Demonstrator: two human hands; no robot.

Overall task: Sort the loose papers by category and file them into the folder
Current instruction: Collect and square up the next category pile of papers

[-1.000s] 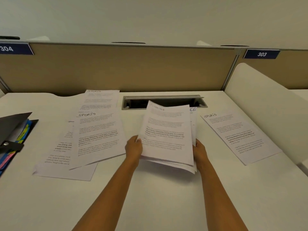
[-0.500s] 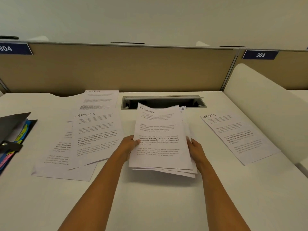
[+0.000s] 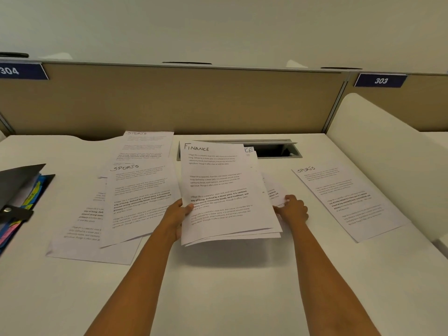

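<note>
Holding the Finance stack (image 3: 218, 190) lifted and tilted above the surface (image 3: 230, 287), just in front of the cable slot (image 3: 274, 150). Gripping its left edge with the left hand (image 3: 178, 214), thumb on the top sheet; pinching the right edge of its lower sheets with the right hand (image 3: 292, 210), fingers curled. Showing white printed pages, unevenly fanned, with "FINANCE" handwritten at the top. Flanking it: the overlapping Sports pile (image 3: 138, 190) lying left, a single Sports sheet (image 3: 349, 200) lying right, and the open black folder (image 3: 21, 187) with coloured tabs at the far left.
</note>
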